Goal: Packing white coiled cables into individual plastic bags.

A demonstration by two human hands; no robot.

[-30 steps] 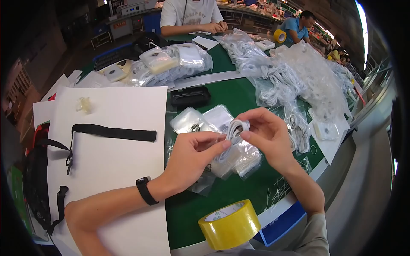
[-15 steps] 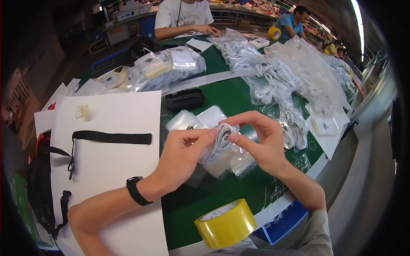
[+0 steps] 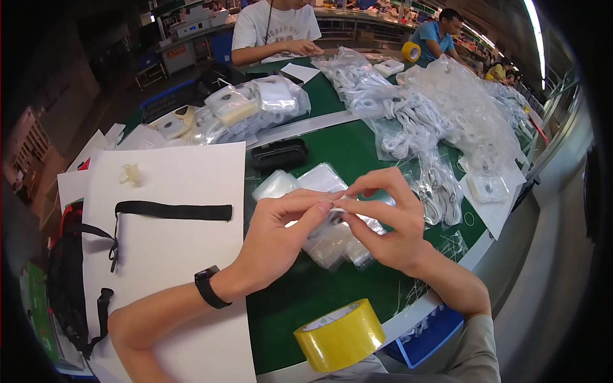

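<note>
Both hands meet over the green table, with a small coiled white cable (image 3: 336, 217) between their fingertips, mostly hidden by the fingers. My left hand (image 3: 281, 233), a black band on its wrist, pinches the cable's left side between thumb and fingers. Fingers bent, my right hand (image 3: 394, 225) grips the cable from the other side. Beneath them lies a loose pile of clear plastic bags (image 3: 329, 246), partly covered by the hands.
A roll of yellow tape (image 3: 340, 335) stands at the near edge. White board (image 3: 172, 262) and black strap (image 3: 175, 210) lie left, a black case (image 3: 279, 154) beyond. Bagged white cables (image 3: 418, 121) heap at the far right; a blue bin (image 3: 429, 338) sits below the edge. Two people work across.
The cable loops, clearly visible before, are now mostly covered. My fingers have closed in around the coil, and my right index finger reaches across it toward the left hand.
</note>
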